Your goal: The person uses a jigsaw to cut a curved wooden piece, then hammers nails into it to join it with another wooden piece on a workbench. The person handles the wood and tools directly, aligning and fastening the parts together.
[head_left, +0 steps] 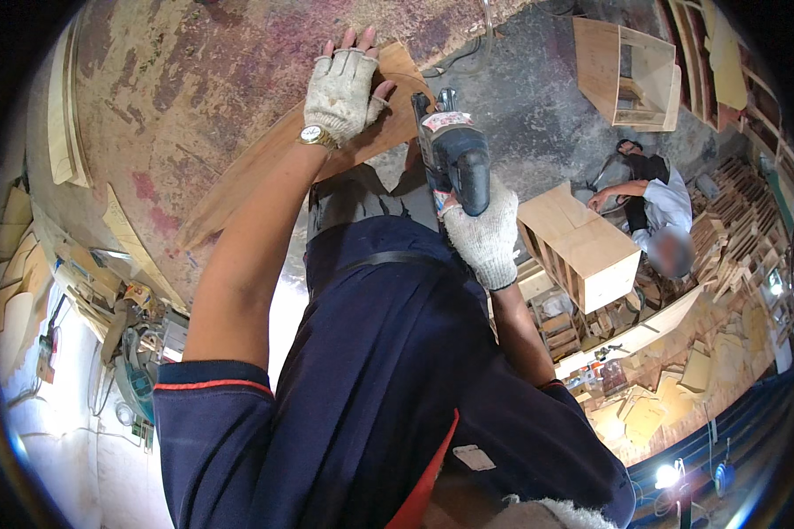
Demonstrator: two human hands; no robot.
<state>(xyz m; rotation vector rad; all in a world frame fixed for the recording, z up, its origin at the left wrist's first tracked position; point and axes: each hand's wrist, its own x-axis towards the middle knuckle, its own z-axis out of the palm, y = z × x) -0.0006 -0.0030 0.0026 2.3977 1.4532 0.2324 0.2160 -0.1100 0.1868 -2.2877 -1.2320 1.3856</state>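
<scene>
My left hand (342, 88), in a white glove with bare fingertips, presses flat on a long brown wooden board (265, 167), fingers spread. A gold wristwatch (316, 135) sits on that wrist. My right hand (485, 231), also gloved in white knit, is wrapped around the rear of a dark jigsaw (461, 154). The jigsaw's front rests at the board's right end, near a curved edge. Its blade is hidden from view. The board lies on a worn, stained work table (176, 97).
To the right stand a plywood box (582, 242) and an open wooden frame box (631, 75). Another person (662, 198) is low down beside them. Wood strips (732, 229) pile up at far right. A cord or hose (488, 35) runs beyond the jigsaw.
</scene>
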